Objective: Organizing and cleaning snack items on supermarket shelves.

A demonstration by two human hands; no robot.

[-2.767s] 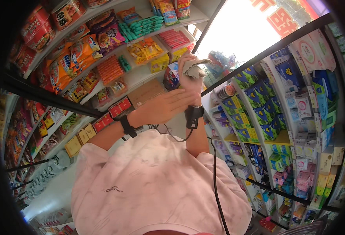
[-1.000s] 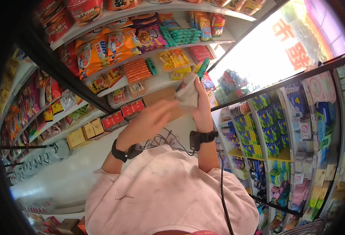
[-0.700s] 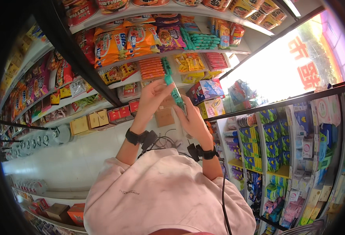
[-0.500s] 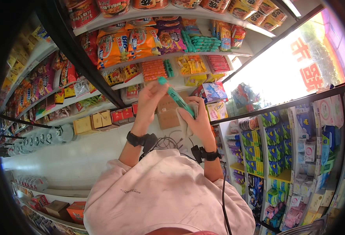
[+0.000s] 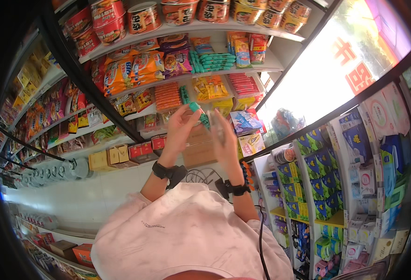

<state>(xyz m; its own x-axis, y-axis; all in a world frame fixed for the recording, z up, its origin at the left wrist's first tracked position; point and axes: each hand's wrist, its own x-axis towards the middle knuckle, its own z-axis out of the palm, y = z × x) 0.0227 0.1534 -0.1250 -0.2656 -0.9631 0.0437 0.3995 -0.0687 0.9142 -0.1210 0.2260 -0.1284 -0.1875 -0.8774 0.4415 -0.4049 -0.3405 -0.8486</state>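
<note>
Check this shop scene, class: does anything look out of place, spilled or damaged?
Yes: a loose tangle of thin dark cables between the two black wristbands looks untidy. Nothing looks spilled; the green stick-shaped packet in the left hand shows no clear damage.

Pale pink shirt [image 5: 193, 233], mottled off-white, with short, loose sleeves [image 5: 136, 204]; small dark lettering [image 5: 153, 225] marks its front, left of centre. Left: black wrist strap [image 5: 159, 170] bearing a black box [image 5: 177, 177]. Right: matching strap [image 5: 240, 190] and box [image 5: 222, 188]. Thin dark cables [image 5: 200, 176] between; one black cable [image 5: 261, 247] crosses the shirt's right side.
</note>
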